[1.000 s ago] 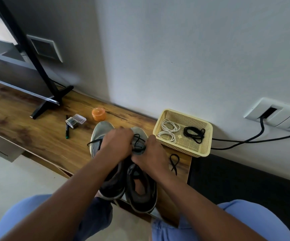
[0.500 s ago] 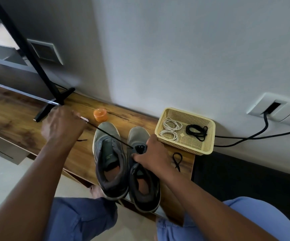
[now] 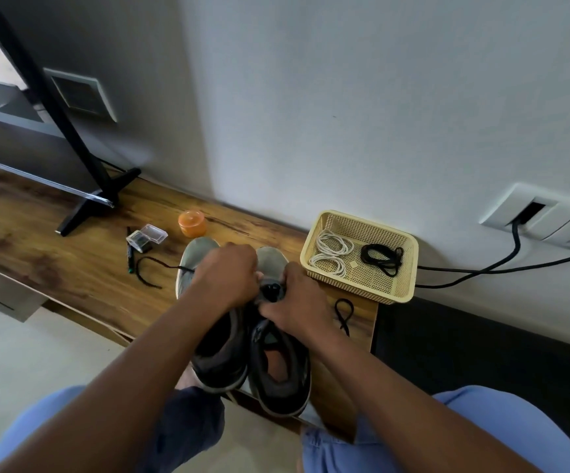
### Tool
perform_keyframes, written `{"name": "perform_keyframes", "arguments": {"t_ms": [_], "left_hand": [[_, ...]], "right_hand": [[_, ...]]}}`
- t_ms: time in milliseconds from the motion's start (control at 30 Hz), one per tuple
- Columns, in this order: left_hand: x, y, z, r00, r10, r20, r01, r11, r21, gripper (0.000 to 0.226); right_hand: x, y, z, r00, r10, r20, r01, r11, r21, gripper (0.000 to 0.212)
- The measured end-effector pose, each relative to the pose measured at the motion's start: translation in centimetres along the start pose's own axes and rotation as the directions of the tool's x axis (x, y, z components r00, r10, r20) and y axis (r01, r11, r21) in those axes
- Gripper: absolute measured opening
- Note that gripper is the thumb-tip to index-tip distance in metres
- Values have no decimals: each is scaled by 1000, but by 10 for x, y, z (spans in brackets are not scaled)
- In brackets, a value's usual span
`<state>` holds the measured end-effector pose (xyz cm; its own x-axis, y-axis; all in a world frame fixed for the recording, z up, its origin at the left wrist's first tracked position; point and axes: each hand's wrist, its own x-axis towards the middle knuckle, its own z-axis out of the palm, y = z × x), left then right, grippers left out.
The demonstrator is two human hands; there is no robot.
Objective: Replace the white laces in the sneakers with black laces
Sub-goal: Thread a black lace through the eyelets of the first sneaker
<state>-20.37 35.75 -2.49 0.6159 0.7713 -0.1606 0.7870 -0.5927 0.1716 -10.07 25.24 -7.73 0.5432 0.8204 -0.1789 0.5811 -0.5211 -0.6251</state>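
Already the white laces (image 3: 332,254) lie in the basket (image 3: 410,268); both hands (image 3: 229,278) (image 3: 297,298) pinch a black lace (image 3: 147,271) at the right sneaker (image 3: 276,363), mid-threading.

Both forearms reach toward 12 o'clock, converging. Left hand (image 3: 227,274) knuckles up, fingers curled under. Right hand (image 3: 297,297) at its 3 o'clock, fingers pinching; hands touching.

No legible text, seemingly.
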Motion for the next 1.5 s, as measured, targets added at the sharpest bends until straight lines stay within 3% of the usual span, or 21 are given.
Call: {"name": "perform_keyframes", "arguments": {"t_ms": [200, 400, 500, 600, 700, 767, 867, 967, 1100, 1267, 1500], "left_hand": [[-3, -32, -40, 950, -215, -227, 145, 947, -288, 19], [-12, -43, -51, 847, -383, -369, 265, 905, -333, 17], [-12, -46, -62, 758, -472, -450, 310, 868, -388, 19], [-12, -57, -66, 700, -497, -513, 334, 862, -380, 19], [-11, -61, -61, 731, -459, -504, 334, 886, -322, 17], [-12, -57, -57, 804, -380, -458, 283, 921, -267, 29], [-17, -34, -46, 943, -122, -310, 82, 987, -138, 40], [-16, -8, -25, 992, 57, -108, -55, 998, 26, 39], [-15, 6, -4, 997, 57, 51, -64, 987, 148, 25], [-10, 6, -3, 1000, -15, 22, 14, 999, 48, 18], [-5, -3, -4, 999, -14, -39, 12, 998, -62, 16]], "right_hand": [[1, 1, -6, 999, 12, 42, -12, 1000, -16, 58], [-1, -2, -7, 998, 13, 56, -11, 1000, -28, 59], [-2, -2, -8, 998, 15, 58, -13, 999, -31, 60], [-4, -1, -8, 999, 18, 48, -17, 1000, -24, 62], [-3, -1, -9, 999, 18, 47, -16, 999, -39, 63], [-2, 0, -11, 997, 12, 73, -11, 1000, -16, 56], [-1, 5, -21, 994, 19, 107, -25, 998, 58, 19], [-3, 11, -39, 988, 58, 145, -69, 995, 73, 20], [-6, 15, -48, 989, 11, 148, -6, 999, -33, 26], [-14, 9, -20, 988, -100, 117, 111, 990, -85, 58], [-13, -1, -15, 990, -37, 134, 67, 972, -226, 67]]}}
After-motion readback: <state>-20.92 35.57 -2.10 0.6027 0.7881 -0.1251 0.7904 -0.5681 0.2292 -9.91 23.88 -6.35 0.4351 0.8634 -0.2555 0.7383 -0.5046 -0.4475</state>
